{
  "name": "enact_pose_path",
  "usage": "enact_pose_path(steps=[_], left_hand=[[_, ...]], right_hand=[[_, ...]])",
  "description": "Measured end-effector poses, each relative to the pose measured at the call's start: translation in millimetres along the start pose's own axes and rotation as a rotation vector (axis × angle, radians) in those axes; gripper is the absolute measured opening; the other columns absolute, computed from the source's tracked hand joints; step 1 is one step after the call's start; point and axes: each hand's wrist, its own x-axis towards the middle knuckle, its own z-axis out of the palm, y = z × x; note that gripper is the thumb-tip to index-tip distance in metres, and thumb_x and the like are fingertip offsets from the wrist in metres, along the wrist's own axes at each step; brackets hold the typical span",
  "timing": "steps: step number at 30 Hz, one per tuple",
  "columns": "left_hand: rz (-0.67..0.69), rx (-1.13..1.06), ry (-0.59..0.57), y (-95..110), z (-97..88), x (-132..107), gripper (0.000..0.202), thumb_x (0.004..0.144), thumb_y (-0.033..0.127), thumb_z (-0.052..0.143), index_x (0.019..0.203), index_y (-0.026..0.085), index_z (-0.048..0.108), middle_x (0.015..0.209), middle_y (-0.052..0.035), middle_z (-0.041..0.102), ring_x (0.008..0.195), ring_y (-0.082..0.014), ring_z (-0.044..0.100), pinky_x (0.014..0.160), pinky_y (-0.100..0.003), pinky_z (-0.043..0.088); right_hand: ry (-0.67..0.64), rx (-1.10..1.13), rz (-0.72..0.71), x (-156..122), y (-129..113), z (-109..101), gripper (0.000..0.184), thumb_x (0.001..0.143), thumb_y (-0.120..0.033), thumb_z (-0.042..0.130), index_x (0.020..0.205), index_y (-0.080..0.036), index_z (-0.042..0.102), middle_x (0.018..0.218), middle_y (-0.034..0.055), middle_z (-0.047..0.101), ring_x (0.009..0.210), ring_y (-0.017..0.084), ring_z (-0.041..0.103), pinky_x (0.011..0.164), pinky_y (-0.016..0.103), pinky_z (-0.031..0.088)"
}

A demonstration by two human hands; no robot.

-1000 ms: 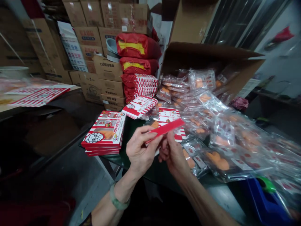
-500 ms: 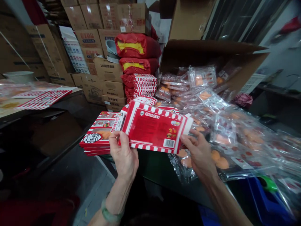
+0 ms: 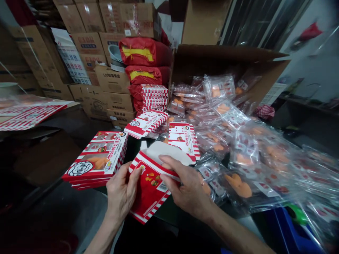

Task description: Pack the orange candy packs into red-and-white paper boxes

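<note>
A red-and-white printed cardboard box [image 3: 150,192] is held between my two hands, tilted, with its white-lined end flap [image 3: 169,152] standing open on the far side. My left hand [image 3: 123,192] grips the left edge, thumb on the printed face. With fingers at the open end, my right hand [image 3: 185,185] pinches the right edge by the barcode. Left of my left hand lies a stack of flat matching boxes [image 3: 96,158]. Beyond the held box are two more printed boxes, one at the back [image 3: 147,121] and one to the right [image 3: 182,137].
Clear plastic packets with orange pieces [image 3: 238,148] spill from a large carton [image 3: 230,53] at right. A blue bin [image 3: 288,229] stands lower right. Red sacks [image 3: 148,53], small striped boxes [image 3: 154,97] and brown cartons [image 3: 113,77] are stacked behind. Another table [image 3: 26,109] is at left.
The box has turned from lying level and closed-looking to a steep tilt, nearer my body, its end flap now open. My right hand has moved left, closer to the left one.
</note>
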Motion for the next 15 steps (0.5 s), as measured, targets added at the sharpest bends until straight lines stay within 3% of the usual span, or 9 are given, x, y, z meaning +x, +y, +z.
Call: enact_pose_path(steps=[2, 4, 5, 7, 9, 11, 13, 15], left_hand=[[-0.135, 0.021, 0.096, -9, -0.8, 0, 0.03, 0.079, 0.046, 0.059, 0.069, 0.018, 0.061, 0.05, 0.0041, 0.048, 0.045, -0.0099, 0.041, 0.05, -0.021, 0.039], [-0.279, -0.023, 0.144, -19, -1.8, -3, 0.035, 0.079, 0.05, 0.058, 0.068, 0.017, 0.059, 0.055, 0.0032, 0.05, 0.051, -0.01, 0.044, 0.053, -0.02, 0.038], [-0.35, -0.066, 0.154, -23, -2.3, -5, 0.037, 0.08, 0.052, 0.057, 0.07, 0.017, 0.059, 0.06, 0.0024, 0.054, 0.055, -0.0106, 0.046, 0.055, -0.02, 0.039], [-0.47, -0.167, 0.158, -28, -2.4, -10, 0.04, 0.08, 0.056, 0.056, 0.078, 0.017, 0.062, 0.069, 0.0011, 0.059, 0.061, -0.012, 0.051, 0.058, -0.02, 0.042], [-0.563, -0.252, 0.161, -29, -1.4, -15, 0.043, 0.079, 0.059, 0.057, 0.081, 0.017, 0.063, 0.072, 0.0005, 0.062, 0.063, -0.0125, 0.053, 0.059, -0.021, 0.044], [-0.631, -0.312, 0.16, -29, -0.2, -16, 0.044, 0.078, 0.06, 0.058, 0.082, 0.017, 0.063, 0.073, 0.0, 0.063, 0.064, -0.0126, 0.054, 0.061, -0.021, 0.046], [-0.678, -0.377, 0.155, -26, 0.0, -16, 0.045, 0.076, 0.061, 0.06, 0.083, 0.017, 0.064, 0.073, -0.0004, 0.064, 0.064, -0.0132, 0.055, 0.062, -0.022, 0.048], [-0.716, -0.446, 0.154, -22, -0.3, -13, 0.047, 0.073, 0.062, 0.062, 0.084, 0.016, 0.065, 0.068, -0.0004, 0.063, 0.064, -0.0145, 0.057, 0.062, -0.024, 0.05]], right_hand=[[0.05, -0.089, -0.049, 5, 22, -15, 0.052, 0.087, -0.019, 0.053, 0.136, -0.03, 0.037, 0.113, 0.0046, 0.065, 0.101, 0.017, 0.064, 0.088, 0.031, 0.052], [0.056, -0.3, -0.033, 3, 57, -35, 0.054, 0.086, -0.017, 0.051, 0.138, -0.025, 0.036, 0.125, 0.0104, 0.058, 0.117, 0.023, 0.055, 0.098, 0.04, 0.045], [-0.013, -0.444, -0.021, -1, 78, -43, 0.056, 0.085, -0.015, 0.051, 0.139, -0.023, 0.037, 0.132, 0.0141, 0.053, 0.124, 0.027, 0.049, 0.102, 0.046, 0.041], [-0.291, -0.705, 0.045, -9, 117, -51, 0.074, 0.075, -0.017, 0.063, 0.142, -0.015, 0.034, 0.145, 0.0225, 0.037, 0.133, 0.038, 0.034, 0.103, 0.055, 0.034], [-0.511, -0.846, 0.07, -16, 147, -48, 0.096, 0.062, -0.024, 0.077, 0.145, -0.01, 0.029, 0.15, 0.027, 0.024, 0.137, 0.046, 0.022, 0.104, 0.059, 0.028], [-0.571, -0.908, 0.086, -18, 165, -39, 0.108, 0.057, -0.034, 0.082, 0.146, -0.009, 0.027, 0.152, 0.0281, 0.018, 0.139, 0.048, 0.015, 0.105, 0.059, 0.026], [-0.558, -0.916, 0.119, -15, 175, -28, 0.1, 0.066, -0.043, 0.076, 0.146, -0.01, 0.026, 0.151, 0.0274, 0.02, 0.139, 0.046, 0.018, 0.103, 0.057, 0.028], [-0.58, -0.887, 0.14, -10, 181, -19, 0.082, 0.077, -0.045, 0.065, 0.144, -0.011, 0.032, 0.148, 0.0256, 0.03, 0.135, 0.042, 0.029, 0.098, 0.054, 0.034]])
